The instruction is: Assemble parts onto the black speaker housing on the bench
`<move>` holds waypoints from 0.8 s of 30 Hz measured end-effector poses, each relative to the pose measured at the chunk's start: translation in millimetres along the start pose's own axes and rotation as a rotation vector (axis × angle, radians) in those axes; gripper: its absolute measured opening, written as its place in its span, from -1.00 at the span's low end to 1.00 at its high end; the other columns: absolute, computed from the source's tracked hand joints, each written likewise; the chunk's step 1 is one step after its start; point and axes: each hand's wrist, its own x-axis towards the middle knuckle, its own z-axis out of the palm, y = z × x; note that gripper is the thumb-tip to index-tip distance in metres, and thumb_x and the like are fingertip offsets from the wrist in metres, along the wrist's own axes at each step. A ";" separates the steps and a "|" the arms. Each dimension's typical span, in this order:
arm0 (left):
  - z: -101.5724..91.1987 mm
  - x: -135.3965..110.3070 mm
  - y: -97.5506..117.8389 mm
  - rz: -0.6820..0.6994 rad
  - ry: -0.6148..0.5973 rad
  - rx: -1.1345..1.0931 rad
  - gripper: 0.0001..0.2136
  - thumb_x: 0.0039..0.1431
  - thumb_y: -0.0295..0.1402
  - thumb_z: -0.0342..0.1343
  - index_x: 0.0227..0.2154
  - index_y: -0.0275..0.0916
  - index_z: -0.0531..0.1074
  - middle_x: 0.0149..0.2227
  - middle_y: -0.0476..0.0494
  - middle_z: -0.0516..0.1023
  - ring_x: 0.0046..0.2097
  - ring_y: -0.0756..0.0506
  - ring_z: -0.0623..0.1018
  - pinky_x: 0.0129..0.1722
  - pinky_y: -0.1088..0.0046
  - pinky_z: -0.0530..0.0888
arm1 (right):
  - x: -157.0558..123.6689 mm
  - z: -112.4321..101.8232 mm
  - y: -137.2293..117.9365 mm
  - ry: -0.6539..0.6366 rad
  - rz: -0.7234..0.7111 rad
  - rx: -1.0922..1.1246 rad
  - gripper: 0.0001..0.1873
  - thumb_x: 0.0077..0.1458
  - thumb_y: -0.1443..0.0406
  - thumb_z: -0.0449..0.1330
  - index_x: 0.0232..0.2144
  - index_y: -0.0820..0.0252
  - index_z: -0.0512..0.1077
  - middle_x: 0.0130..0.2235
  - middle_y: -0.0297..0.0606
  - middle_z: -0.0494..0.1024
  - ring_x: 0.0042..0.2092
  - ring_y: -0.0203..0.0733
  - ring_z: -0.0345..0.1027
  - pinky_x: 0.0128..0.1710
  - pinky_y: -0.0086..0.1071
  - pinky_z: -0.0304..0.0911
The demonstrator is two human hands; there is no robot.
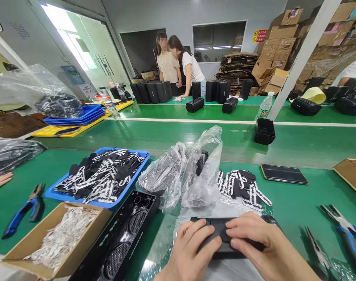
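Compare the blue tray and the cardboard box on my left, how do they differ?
The blue tray is shallow plastic, heaped with black-and-white strips; the cardboard box is deeper, brown, and holds pale white scraps. The tray lies farther away, the box nearer, in front of it. Both are open-topped and sit on the green table.

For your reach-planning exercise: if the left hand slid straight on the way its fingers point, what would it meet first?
Likely the right hand, pressed on the same black part that the left hand grips; depth is uncertain.
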 end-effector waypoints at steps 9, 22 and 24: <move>-5.1 11.3 -7.7 0.028 -0.163 0.083 -0.63 0.33 0.00 0.19 0.06 -0.06 0.53 0.06 -0.22 0.60 0.10 -0.20 0.58 0.16 0.20 0.46 | -1.1 -0.8 -5.9 -0.078 -0.017 -0.053 -0.73 0.35 0.27 0.15 -0.20 -0.11 0.67 -0.02 -0.31 0.65 0.01 -0.14 0.51 0.00 -0.32 0.51; -0.9 -0.2 -4.3 0.067 -0.007 -0.076 -0.70 0.49 -0.42 -0.03 -0.10 -0.09 0.64 -0.11 -0.05 0.63 0.05 -0.12 0.50 0.03 0.31 0.29 | -0.3 -2.5 -5.2 0.034 -0.297 -0.141 -0.79 0.26 0.39 0.25 -0.18 0.01 0.66 -0.14 -0.27 0.70 -0.14 -0.17 0.56 -0.15 -0.44 0.58; -2.6 4.9 -5.0 0.062 -0.019 -0.090 -0.74 0.46 -0.44 0.02 -0.09 -0.09 0.64 -0.10 -0.05 0.64 0.05 -0.12 0.51 0.02 0.32 0.29 | -0.5 -3.2 -6.8 0.031 -0.307 -0.172 -0.78 0.26 0.40 0.24 -0.17 0.05 0.66 -0.13 -0.25 0.70 -0.16 -0.17 0.56 -0.15 -0.42 0.59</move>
